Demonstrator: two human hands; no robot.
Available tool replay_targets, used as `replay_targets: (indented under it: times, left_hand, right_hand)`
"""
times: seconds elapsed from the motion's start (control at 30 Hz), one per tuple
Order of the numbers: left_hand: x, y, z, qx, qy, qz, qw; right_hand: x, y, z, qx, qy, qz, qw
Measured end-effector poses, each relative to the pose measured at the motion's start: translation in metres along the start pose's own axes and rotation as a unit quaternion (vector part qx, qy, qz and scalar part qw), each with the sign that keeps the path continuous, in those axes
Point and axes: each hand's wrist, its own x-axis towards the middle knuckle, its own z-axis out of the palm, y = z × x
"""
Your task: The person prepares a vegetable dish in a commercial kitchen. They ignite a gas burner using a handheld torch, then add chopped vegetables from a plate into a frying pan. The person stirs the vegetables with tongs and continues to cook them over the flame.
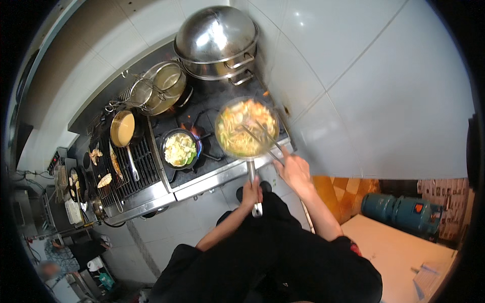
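Observation:
My left hand [252, 195] is closed round the metal handle of a frying pan [247, 157] at the right end of the stove. Noodles with mixed vegetables [242, 140] fill the pan, slightly blurred. In my right hand [296, 170] is a pair of metal tongs [278, 146], with both tips apart and in among the noodles. To the left, a small dark pan [163, 146] holds pale chopped food and green leaves [180, 149], with flames [197, 140] at its right edge.
A domed steel steamer [216, 38] and a pot [161, 108] with strainers stand behind. Leftward, a grill [146, 166] bears a saucepan of sauce [124, 130] and fish pieces [115, 163]. A tiled wall [341, 75] rises at right. Gas cylinders [398, 212] lie beyond a board [398, 250]. Another person [64, 252] is at lower left.

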Motion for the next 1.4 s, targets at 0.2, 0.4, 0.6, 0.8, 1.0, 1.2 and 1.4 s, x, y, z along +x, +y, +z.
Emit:
replay_targets:
  times: [0.2,0.4,0.6,0.8,1.0,1.2,1.4]
  left_hand:
    - [0.009,0.012,0.001,0.008,0.007,0.056,0.998]
    - [0.015,0.009,0.01,-0.009,-0.002,0.031,0.999]
    - [0.019,0.014,-0.001,-0.063,-0.043,0.013,0.997]
    - [0.011,0.015,-0.007,-0.035,-0.056,0.017,0.998]
    - [0.007,0.01,-0.008,-0.025,-0.054,0.0,0.998]
    - [0.002,0.007,-0.003,-0.056,-0.05,-0.01,0.997]
    - [0.014,-0.001,-0.017,-0.036,-0.061,0.07,0.995]
  right_hand:
    - [-0.025,0.016,-0.012,0.012,0.026,0.055,0.998]
    - [0.036,-0.002,0.038,-0.019,-0.017,0.03,0.999]
    - [0.029,-0.009,0.004,-0.101,-0.061,-0.007,0.993]
    - [0.037,-0.003,-0.016,-0.098,-0.026,-0.003,0.995]
    - [0.056,-0.033,0.007,-0.095,-0.087,-0.025,0.991]
    - [0.066,-0.011,0.026,-0.07,-0.034,0.003,0.997]
    - [0.012,-0.017,0.0,-0.011,0.009,-0.02,1.0]
